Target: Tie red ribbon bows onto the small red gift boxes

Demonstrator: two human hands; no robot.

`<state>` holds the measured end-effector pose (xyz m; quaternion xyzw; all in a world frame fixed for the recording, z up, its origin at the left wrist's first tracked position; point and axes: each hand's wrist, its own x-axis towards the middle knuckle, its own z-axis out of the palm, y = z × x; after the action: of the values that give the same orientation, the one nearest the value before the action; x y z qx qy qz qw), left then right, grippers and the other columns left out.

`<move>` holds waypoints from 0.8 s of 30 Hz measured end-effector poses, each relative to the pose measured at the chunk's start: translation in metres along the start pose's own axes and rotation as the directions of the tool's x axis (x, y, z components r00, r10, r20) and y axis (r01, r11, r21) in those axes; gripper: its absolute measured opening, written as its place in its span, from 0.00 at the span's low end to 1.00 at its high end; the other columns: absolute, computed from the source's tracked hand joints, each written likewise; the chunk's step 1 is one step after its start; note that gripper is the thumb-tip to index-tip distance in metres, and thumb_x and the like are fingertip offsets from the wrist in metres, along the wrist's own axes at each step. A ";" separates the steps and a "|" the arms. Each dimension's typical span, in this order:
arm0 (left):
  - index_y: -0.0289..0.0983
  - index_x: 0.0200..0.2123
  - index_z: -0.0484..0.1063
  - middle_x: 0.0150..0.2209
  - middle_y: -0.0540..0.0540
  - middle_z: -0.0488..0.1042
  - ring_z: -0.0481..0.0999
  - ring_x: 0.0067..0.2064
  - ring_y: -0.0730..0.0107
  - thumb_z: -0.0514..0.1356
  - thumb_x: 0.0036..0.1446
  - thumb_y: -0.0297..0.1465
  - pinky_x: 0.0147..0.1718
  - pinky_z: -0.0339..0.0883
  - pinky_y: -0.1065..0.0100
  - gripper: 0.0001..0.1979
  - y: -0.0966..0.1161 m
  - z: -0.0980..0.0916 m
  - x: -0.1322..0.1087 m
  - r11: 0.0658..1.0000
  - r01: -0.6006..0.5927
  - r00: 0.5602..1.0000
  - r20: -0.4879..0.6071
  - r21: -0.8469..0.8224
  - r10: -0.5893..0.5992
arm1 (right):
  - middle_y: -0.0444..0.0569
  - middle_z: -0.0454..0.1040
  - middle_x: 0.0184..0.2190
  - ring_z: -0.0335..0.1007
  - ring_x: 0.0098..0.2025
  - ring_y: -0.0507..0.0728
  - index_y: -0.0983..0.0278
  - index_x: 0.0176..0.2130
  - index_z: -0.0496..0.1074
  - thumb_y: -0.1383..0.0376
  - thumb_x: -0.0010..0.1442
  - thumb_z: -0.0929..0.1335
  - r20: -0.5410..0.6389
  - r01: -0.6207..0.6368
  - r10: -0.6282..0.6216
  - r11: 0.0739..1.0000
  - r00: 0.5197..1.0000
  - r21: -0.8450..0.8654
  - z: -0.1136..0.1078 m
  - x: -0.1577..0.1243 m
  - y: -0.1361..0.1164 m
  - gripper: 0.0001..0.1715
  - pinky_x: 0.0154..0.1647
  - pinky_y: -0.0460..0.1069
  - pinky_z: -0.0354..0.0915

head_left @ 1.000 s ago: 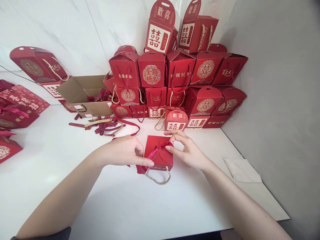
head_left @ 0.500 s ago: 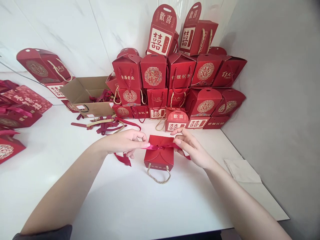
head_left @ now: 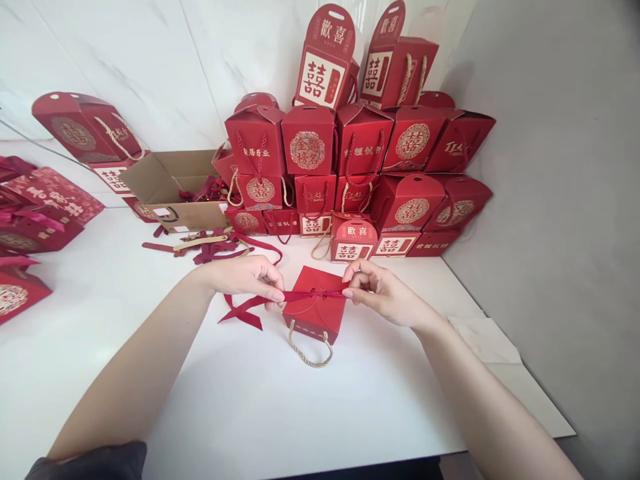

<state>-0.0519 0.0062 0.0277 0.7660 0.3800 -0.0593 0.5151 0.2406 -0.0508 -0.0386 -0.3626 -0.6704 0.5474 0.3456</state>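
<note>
In front of me on the white table stands a small red gift box (head_left: 320, 313) with curved top flaps folded shut and a gold-beige rope handle (head_left: 311, 363) drooping at its near side. A dark red ribbon (head_left: 300, 296) runs across its top, through the slots at the middle. My left hand (head_left: 255, 279) pinches the ribbon at the box's left edge, and a loose tail lies on the table below that hand. At the right edge my right hand (head_left: 376, 290) pinches the ribbon's other side. The stretch between both hands is taut.
Stacked red gift boxes (head_left: 307, 141) line the back wall. Left of them stands an open cardboard box (head_left: 193, 217) of ribbon pieces, with loose ribbons and strips (head_left: 210, 247) before it. More red boxes (head_left: 40, 233) sit far left. A white sheet (head_left: 487, 340) lies right, by the grey wall.
My left hand has slid a little left and the right hand's fingers have closed in on the ribbon. It looks tighter. The box has turned slightly, and more ribbon tail shows at left.
</note>
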 end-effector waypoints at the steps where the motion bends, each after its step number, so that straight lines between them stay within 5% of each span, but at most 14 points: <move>1: 0.38 0.33 0.81 0.28 0.48 0.78 0.75 0.31 0.72 0.64 0.55 0.39 0.33 0.66 0.74 0.11 -0.002 -0.001 0.000 1.000 -0.022 1.000 0.020 -0.020 0.023 | 0.38 0.64 0.24 0.57 0.27 0.50 0.60 0.40 0.64 0.59 0.63 0.67 -0.004 0.002 -0.002 1.000 1.000 -0.007 0.000 0.000 0.000 0.09 0.29 0.47 0.54; 8: 0.34 0.29 0.79 0.54 0.36 0.74 0.79 0.39 0.66 0.66 0.55 0.35 0.38 0.72 0.68 0.09 -0.004 0.015 0.015 0.886 -0.335 0.942 -0.138 -0.321 0.306 | 0.39 0.64 0.26 0.60 0.28 0.50 0.61 0.39 0.65 0.60 0.62 0.68 -0.030 0.001 -0.001 1.000 1.000 -0.005 0.003 0.003 0.002 0.09 0.31 0.47 0.56; 13: 0.33 0.31 0.78 0.45 0.36 0.80 0.81 0.34 0.68 0.66 0.55 0.36 0.32 0.73 0.71 0.10 0.000 0.033 0.028 0.773 -0.335 0.942 -0.199 -0.539 0.270 | 0.39 0.65 0.25 0.59 0.28 0.50 0.61 0.41 0.65 0.61 0.63 0.68 -0.020 0.006 -0.005 1.000 1.000 0.017 0.002 0.003 0.003 0.08 0.31 0.47 0.56; 19: 0.34 0.31 0.80 0.30 0.43 0.82 0.81 0.30 0.73 0.70 0.51 0.33 0.34 0.74 0.74 0.07 0.004 0.037 0.033 0.792 -0.311 0.944 -0.265 -0.525 0.195 | 0.39 0.65 0.25 0.60 0.27 0.50 0.62 0.41 0.66 0.60 0.62 0.68 -0.026 0.008 -0.007 0.999 1.000 0.038 0.005 0.005 0.005 0.10 0.31 0.47 0.56; 24: 0.35 0.32 0.80 0.30 0.44 0.82 0.82 0.31 0.70 0.70 0.49 0.33 0.36 0.75 0.72 0.09 0.006 0.040 0.035 0.846 -0.264 0.937 -0.333 -0.464 0.110 | 0.39 0.67 0.23 0.62 0.25 0.49 0.63 0.39 0.67 0.57 0.57 0.72 -0.030 -0.092 0.094 0.994 0.995 0.061 0.000 0.005 0.000 0.15 0.27 0.46 0.58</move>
<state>-0.0110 -0.0099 -0.0030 0.6396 0.3769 0.2067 0.6373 0.2387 -0.0464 -0.0386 -0.3917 -0.6305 0.5766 0.3414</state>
